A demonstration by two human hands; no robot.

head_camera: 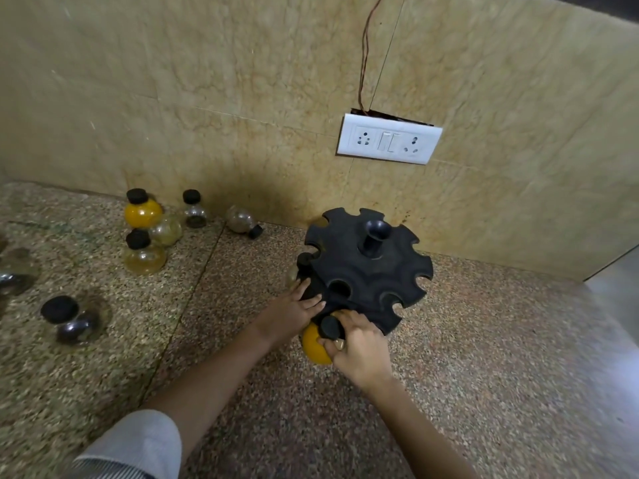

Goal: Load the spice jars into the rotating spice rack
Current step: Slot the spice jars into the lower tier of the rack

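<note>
A black rotating spice rack (368,271) with notched slots round its rim stands on the speckled stone counter near the wall. My left hand (294,311) rests with straight fingers on the rack's near-left edge. My right hand (359,354) grips a round jar of yellow spice (313,344) with a black cap, held at the rack's near edge. Another jar (294,274) hangs partly hidden at the rack's left side. Several loose jars stand at the back left: one full of yellow powder (142,209), a pale yellow one (143,252), a dark one (194,210) and one lying on its side (243,221).
A dark jar (71,319) stands at the near left, and another blurred one (15,274) sits at the left edge. A white switch and socket plate (389,141) is on the tiled wall above the rack, with wires running up. The counter ends at the right (612,288).
</note>
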